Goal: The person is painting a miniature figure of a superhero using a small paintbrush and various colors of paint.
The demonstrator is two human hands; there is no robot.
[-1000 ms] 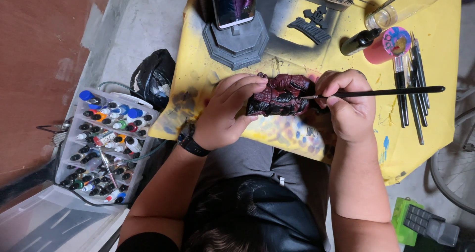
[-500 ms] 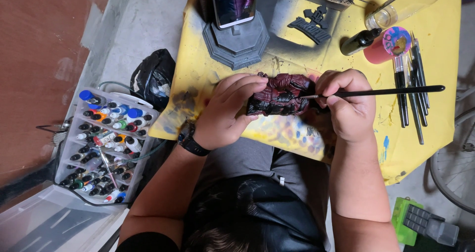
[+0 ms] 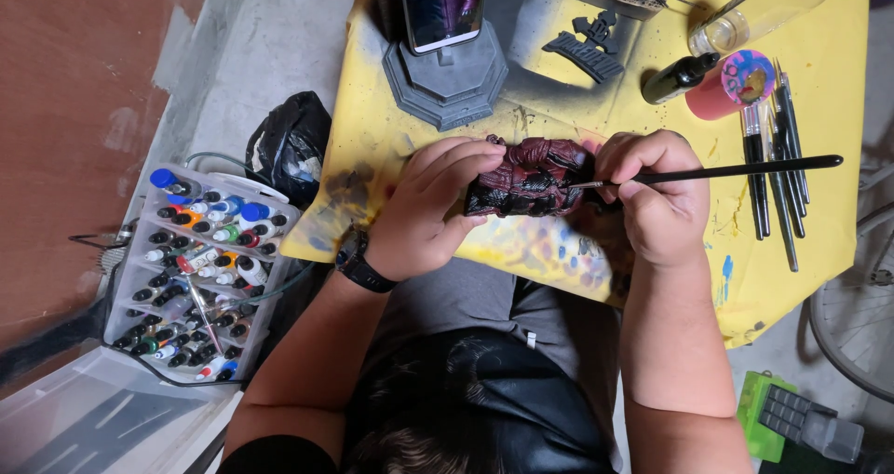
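Between both hands, over the near edge of the yellow-covered table [image 3: 838, 83]: dark red sculpted figure piece [image 3: 529, 178], long axis running left to right, level, held clear of the table top.

Left hand [image 3: 430, 209]: clasped around the left end of the figure piece, fingers curled over its top, thumb hidden beneath; black wristwatch [image 3: 358, 262] on the wrist.

Right hand [image 3: 656, 204]: pinched on a thin black paintbrush [image 3: 717, 170], handle pointing out to the right, roughly parallel to the figure piece; bristle tip meeting the piece's right end. Knuckles just beside that end, seemingly touching it.

Nearness: both hands in contact range, left as the carrier, right as the tool hand; brush tip closer to the right hand's side of the piece.

Farther back on the table: grey octagonal stand [image 3: 447, 78] bearing a phone [image 3: 442, 6]; dark dropper bottle [image 3: 678, 77]; pink cup [image 3: 731, 85]; row of spare brushes [image 3: 775, 171] well to the right of the right hand.

Left of the table, on the floor: clear tray of small paint bottles [image 3: 200, 269], black bag [image 3: 289, 143] beside it.
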